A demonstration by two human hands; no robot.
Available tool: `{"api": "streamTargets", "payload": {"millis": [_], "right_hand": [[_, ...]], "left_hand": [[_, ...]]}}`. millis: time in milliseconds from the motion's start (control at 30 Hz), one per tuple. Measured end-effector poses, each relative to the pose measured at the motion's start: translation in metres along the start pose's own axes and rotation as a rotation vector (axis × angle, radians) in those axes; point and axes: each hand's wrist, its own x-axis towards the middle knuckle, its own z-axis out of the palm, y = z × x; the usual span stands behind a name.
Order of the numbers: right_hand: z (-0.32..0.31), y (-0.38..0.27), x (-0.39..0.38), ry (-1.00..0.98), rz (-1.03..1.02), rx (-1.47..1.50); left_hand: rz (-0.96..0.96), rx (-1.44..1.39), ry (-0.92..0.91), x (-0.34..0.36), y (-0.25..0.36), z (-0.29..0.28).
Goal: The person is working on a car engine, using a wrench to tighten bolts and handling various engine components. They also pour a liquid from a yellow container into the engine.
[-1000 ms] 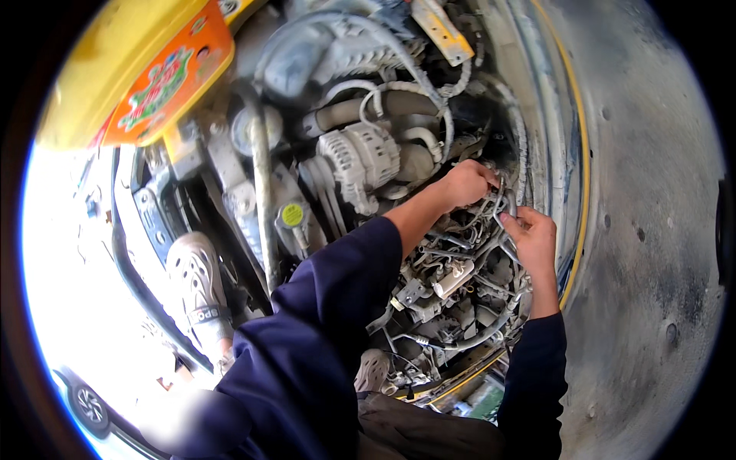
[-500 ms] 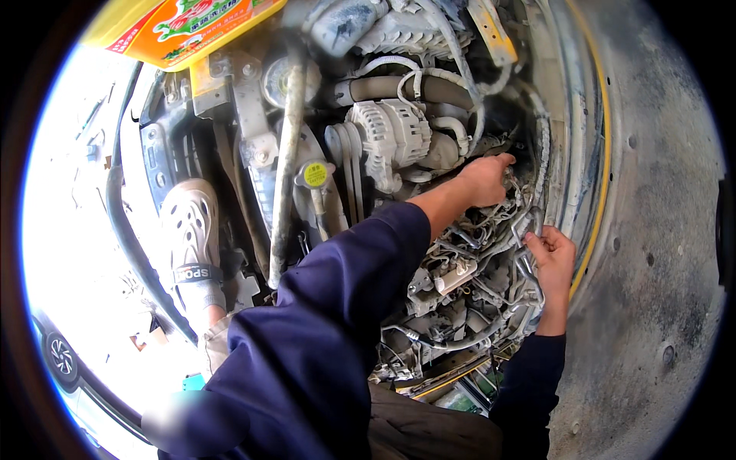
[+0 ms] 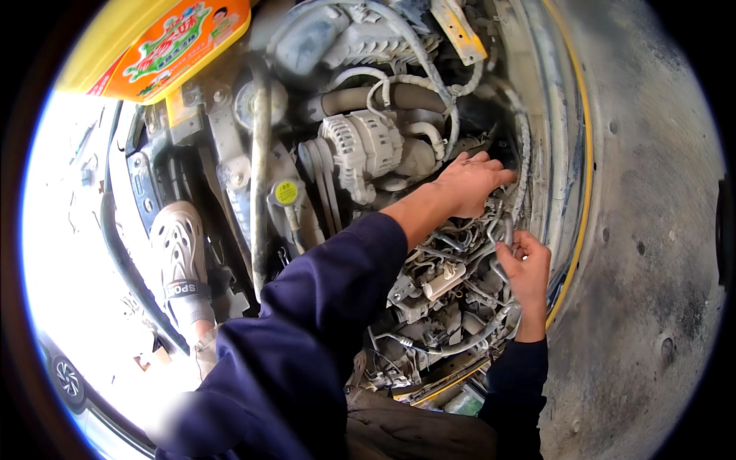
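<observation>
My left hand [image 3: 477,184] reaches across the engine bay, its fingers stretched over a tangle of wires and thin hoses [image 3: 491,218] beside the body edge. Nothing shows in its grasp, though the fingertips' far side is partly hidden. Closer to me, my right hand [image 3: 527,268] has its thumb and fingers curled around a thin grey pipe [image 3: 507,228]. A ribbed braided hose [image 3: 524,165] runs down just right of my left fingertips. The pale grey alternator [image 3: 364,149] sits left of my left hand.
At upper left is a yellow jug [image 3: 161,54] with an orange label. A radiator cap [image 3: 286,193] with a yellow top lies behind a long bar [image 3: 261,169]. A foot in a pale clog [image 3: 179,245] stands at left. The dusty grey panel [image 3: 644,253] fills the right.
The view has shifted, so the engine bay appears further left. My left hand's fingers have gone from curled to stretched out. My right hand stays by the same pipe.
</observation>
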Motion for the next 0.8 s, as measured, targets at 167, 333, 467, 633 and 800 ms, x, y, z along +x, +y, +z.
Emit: {"api": "streamTargets", "payload": {"millis": [167, 333, 467, 633, 800], "right_hand": [[0.01, -0.015, -0.005, -0.002, -0.085, -0.121], [0.015, -0.018, -0.008, 0.013, -0.14, -0.214], [0.023, -0.018, -0.006, 0.026, -0.136, -0.201], [0.033, -0.03, 0.001, 0.056, -0.018, -0.296], [0.036, -0.025, 0.015, 0.152, 0.081, -0.201]], "left_hand": [[0.062, 0.139, -0.091, 0.001, 0.007, -0.003], [0.133, 0.186, -0.035, 0.0, -0.002, 0.004], [0.171, 0.22, -0.041, -0.001, -0.011, 0.004], [0.123, 0.166, -0.048, -0.002, -0.013, 0.006], [0.03, 0.129, 0.072, -0.003, -0.004, 0.007]]}}
